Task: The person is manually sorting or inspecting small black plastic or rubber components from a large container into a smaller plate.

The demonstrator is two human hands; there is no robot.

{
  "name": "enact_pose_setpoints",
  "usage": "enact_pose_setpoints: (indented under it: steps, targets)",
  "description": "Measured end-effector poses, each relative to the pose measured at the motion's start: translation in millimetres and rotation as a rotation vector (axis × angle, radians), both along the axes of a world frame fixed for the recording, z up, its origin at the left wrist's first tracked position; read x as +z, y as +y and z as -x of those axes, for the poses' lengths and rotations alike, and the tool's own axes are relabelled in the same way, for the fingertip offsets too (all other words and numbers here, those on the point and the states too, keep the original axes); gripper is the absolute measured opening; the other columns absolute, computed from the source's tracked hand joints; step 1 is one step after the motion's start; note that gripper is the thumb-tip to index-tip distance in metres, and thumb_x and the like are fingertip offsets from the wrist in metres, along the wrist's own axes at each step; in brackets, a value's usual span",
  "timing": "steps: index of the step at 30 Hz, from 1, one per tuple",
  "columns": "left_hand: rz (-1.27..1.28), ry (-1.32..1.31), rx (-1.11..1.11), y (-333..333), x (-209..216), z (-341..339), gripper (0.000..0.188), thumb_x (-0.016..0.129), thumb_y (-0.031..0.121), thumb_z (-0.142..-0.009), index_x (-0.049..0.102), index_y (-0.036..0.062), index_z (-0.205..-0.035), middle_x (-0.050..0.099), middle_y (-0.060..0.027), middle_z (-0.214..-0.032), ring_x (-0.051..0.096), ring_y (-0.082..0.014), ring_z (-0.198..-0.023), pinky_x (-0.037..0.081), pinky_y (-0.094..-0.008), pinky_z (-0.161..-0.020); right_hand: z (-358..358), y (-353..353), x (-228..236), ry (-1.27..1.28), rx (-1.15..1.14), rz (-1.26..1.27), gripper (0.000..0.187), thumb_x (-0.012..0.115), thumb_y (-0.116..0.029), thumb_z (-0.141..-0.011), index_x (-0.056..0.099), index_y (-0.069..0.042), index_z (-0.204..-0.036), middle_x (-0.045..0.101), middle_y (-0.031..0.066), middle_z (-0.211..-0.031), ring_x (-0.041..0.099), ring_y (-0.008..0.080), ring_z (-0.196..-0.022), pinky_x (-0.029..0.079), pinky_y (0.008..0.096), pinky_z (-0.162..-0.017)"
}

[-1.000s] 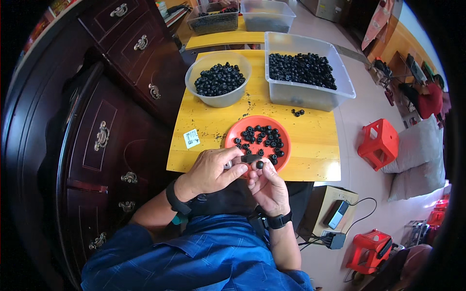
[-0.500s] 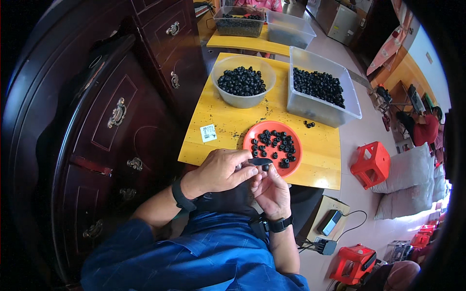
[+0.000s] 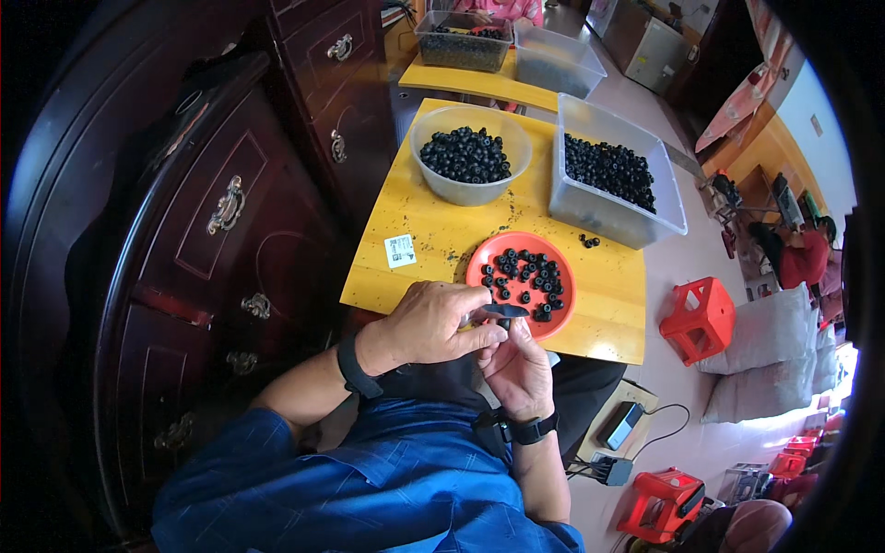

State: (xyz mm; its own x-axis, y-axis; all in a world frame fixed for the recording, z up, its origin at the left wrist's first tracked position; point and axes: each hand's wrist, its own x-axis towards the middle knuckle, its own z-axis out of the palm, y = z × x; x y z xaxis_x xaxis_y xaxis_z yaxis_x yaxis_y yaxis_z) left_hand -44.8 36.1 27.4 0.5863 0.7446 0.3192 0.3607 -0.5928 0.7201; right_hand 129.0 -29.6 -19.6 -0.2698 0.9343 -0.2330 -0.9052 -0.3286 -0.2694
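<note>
Your left hand [image 3: 426, 324] and right hand [image 3: 518, 367] meet at the near edge of the yellow tabletop [image 3: 433, 241], just in front of your torso. Left hand is closed, fingers curled over, thumb and fingertips pinching a small black part [image 3: 505, 311]; right hand sits under and to the right of it, palm up, fingers bent up and touching the same part, so both hands grip it together. What exactly the part is, too small to tell; it is dark, flattish and held just off the near rim of the orange plate [image 3: 564, 307]. That plate lies on the tabletop right beyond your hands and carries a scatter of small black ring-like pieces [image 3: 524, 274]. Farther off, left of centre, a round translucent bowl [image 3: 430, 171] is heaped with the same black pieces; just beside it on the right a clear rectangular tub [image 3: 590, 207] holds more. Two loose black pieces [image 3: 588, 241] lie on the tabletop between the tub and the plate. A small white label [image 3: 400, 250] lies flat left of the plate. You wear a black band on each wrist and a blue shirt. Dark wooden cabinet [image 3: 212, 230] with metal handles stands along the left. Red plastic stool [image 3: 699, 318] on the floor to the right of the tabletop.
</note>
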Motion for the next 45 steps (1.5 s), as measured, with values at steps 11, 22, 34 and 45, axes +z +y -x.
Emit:
enact_pose_setpoints:
  steps: [11, 22, 34, 45]
  targets:
    - [-0.015, 0.008, 0.018, 1.8, -3.5, -0.1, 0.038, 0.068, 0.042, -0.087, 0.058, 0.0054, -0.083, 0.064, -0.0166, -0.074, 0.066, -0.0376, -0.071, 0.050, -0.0463, -0.062, -0.2, 3.5, -4.1, -0.025, -0.001, -0.034, 0.030, 0.062, -0.014, -0.096, 0.055, -0.008, -0.125, 0.066, 0.0061, -0.114, 0.066, 0.0171, -0.096, 0.057, 0.0319, -0.079]
    - [-0.098, 0.027, 0.027, 1.7, -4.1, 0.7, 0.033, 0.071, 0.039, -0.086, 0.062, 0.0071, -0.087, 0.067, -0.0114, -0.076, 0.067, -0.0336, -0.069, 0.050, -0.0421, -0.058, 2.4, 1.5, 1.1, -0.068, -0.021, -0.034, 0.025, 0.063, -0.015, -0.096, 0.055, -0.010, -0.120, 0.065, 0.0048, -0.110, 0.065, 0.0134, -0.089, 0.057, 0.0285, -0.075]
    - [-0.055, 0.005, -0.009, -0.2, -9.3, -6.7, 0.039, 0.068, 0.040, -0.088, 0.056, 0.0060, -0.074, 0.063, -0.0161, -0.068, 0.064, -0.0372, -0.066, 0.048, -0.0463, -0.057, -2.7, 1.7, -13.2, 0.013, -0.029, -0.088, 0.021, 0.063, -0.012, -0.095, 0.056, -0.008, -0.114, 0.065, 0.0066, -0.105, 0.065, 0.0143, -0.087, 0.057, 0.0289, -0.074]
    - [-0.110, 0.031, 0.004, 14.7, -6.9, -20.9, 0.039, 0.075, 0.041, -0.084, 0.059, 0.0062, -0.080, 0.065, -0.0092, -0.071, 0.065, -0.0302, -0.061, 0.048, -0.0389, -0.055, -9.2, 11.5, -14.4, 0.083, -0.042, -0.039, 0.030, 0.063, -0.013, -0.095, 0.056, -0.010, -0.124, 0.068, 0.0045, -0.109, 0.067, 0.0143, -0.089, 0.058, 0.0310, -0.074]
